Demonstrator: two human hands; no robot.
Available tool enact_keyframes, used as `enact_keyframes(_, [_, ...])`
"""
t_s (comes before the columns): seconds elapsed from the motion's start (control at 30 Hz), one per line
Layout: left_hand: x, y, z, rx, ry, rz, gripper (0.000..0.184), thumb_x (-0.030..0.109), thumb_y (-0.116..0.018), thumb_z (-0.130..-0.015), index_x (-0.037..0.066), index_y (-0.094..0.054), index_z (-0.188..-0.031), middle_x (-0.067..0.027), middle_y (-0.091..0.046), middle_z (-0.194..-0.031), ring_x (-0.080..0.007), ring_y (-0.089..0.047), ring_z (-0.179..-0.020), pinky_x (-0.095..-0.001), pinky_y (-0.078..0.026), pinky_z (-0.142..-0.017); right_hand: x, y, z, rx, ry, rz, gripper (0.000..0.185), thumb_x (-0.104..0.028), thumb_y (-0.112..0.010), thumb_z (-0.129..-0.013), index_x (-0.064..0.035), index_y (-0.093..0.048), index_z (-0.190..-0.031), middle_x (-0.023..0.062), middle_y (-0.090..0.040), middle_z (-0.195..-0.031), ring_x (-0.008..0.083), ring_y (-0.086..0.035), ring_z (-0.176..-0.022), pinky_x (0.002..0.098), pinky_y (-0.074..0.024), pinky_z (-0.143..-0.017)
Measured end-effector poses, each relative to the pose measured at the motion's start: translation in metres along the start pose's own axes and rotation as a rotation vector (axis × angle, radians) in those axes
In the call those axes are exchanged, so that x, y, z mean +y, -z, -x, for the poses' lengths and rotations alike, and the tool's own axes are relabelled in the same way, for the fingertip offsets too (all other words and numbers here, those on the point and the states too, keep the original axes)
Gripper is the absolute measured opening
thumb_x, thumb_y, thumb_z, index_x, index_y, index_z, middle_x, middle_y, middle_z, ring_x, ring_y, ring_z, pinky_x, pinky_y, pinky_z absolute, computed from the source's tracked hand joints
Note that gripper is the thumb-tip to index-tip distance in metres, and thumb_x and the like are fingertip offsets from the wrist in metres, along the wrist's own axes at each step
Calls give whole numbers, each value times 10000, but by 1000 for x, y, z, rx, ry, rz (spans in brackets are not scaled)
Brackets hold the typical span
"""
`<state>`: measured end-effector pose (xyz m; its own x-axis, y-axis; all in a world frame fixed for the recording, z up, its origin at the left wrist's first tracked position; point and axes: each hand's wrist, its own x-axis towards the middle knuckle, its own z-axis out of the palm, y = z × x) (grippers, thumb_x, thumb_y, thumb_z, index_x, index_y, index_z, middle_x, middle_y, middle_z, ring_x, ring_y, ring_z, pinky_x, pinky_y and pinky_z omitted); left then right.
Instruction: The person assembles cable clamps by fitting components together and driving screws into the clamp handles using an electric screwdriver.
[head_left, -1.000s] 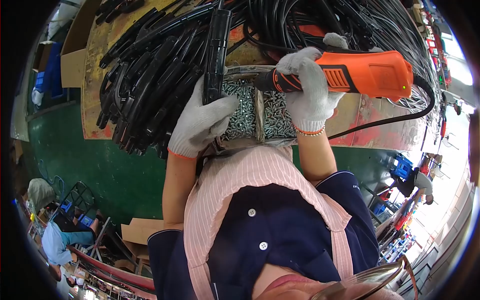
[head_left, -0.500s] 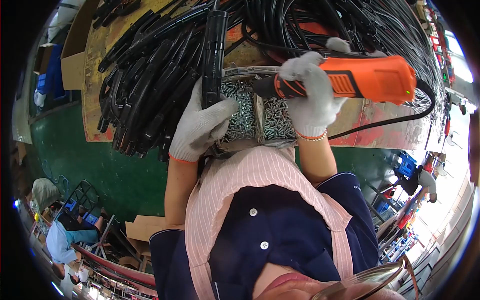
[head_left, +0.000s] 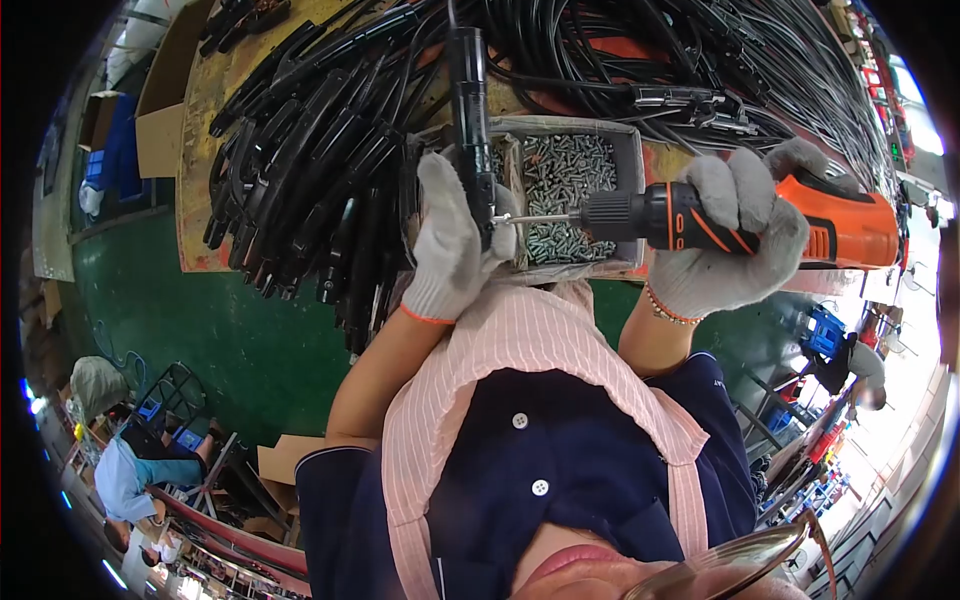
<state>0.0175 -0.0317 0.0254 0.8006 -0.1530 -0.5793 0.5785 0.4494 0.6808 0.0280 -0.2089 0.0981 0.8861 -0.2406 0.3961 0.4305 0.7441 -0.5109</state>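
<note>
A slim, glossy black handle (head_left: pixel 470 120) stands lengthwise in front of the person, its tube smooth and ringed with shallow bands, with a thin cable running out of its far end. It is held up over the left side of a two-part box (head_left: pixel 628 185), whose right compartment is heaped with short silvery screws (head_left: pixel 570 175). The gloved left grip (head_left: pixel 447 250) pinches its near end between thumb and fingers. The gloved right grip (head_left: pixel 735 275) is wrapped round an orange and black power screwdriver (head_left: pixel 665 215), its fingers closed over the black part of the body. The screwdriver lies nearly level, and its thin steel bit (head_left: pixel 550 218) reaches the near part of the handle, by the left fingers; whether a screw sits at the tip is too small to make out. More black handles (head_left: pixel 300 170) are piled on the worn yellow worktop (head_left: pixel 195 200) to the left, and black cables (head_left: pixel 550 50) loop across its far side. Small pale letters on the navy sleeve (head_left: pixel 715 430) are too small to read with certainty. Half a second ago the screwdriver's nose hung over the box, apart from the handle; now it has swung back to the right, uncovering the screws, and the handle has shifted rightward.
</note>
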Motion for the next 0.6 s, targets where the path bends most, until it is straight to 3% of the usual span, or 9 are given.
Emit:
enact_keyframes(0.07, [-17,5,-11,-15,-141,-70,808,813,-245,-899,88,-460,-1184,-19,-527,-594,-80,-412,-377,-218,-288,-323,3,-1,6,-26,-13,12,486,-48,-628,-865,-170,-477,-1310,-38,-514,-869,76,-402,-659,225,-415,-652])
enact_keyframes(0.17, [-15,7,-8,-61,-138,-65,825,815,-227,-898,81,-475,-1181,-12,-534,-589,-82,-448,-402,-207,-326,-348,7,-1,15,-22,-39,79,485,-60,-617,-880,-186,-435,-1311,-26,-490,-816,83,-407,-660,232,-413,-649])
enact_keyframes(0.27, [-15,3,-6,22,-116,-23,824,813,-212,-902,83,-498,-1154,-8,-550,-614,-81,-478,-432,-196,-362,-379,6,0,20,-46,-72,130,473,-88,-623,-899,-209,-400,-1299,-18,-461,-765,100,-420,-660,232,-420,-659])
enact_keyframes(0.47, [-9,13,0,-65,22,46,804,783,-250,-931,71,-567,-1131,-13,-578,-743,-95,-520,-527,-221,-415,-435,10,0,28,-42,-69,151,474,-106,-618,-909,-226,-398,-1311,-17,-472,-772,115,-457,-669,232,-444,-675])
enact_keyframes(0.6, [-12,10,6,-40,72,93,771,793,-274,-923,94,-593,-982,-6,-575,-736,-95,-531,-563,-225,-429,-473,7,1,33,6,-51,168,473,-118,-604,-918,-229,-392,-1326,-18,-473,-774,116,-466,-673,238,-453,-673])
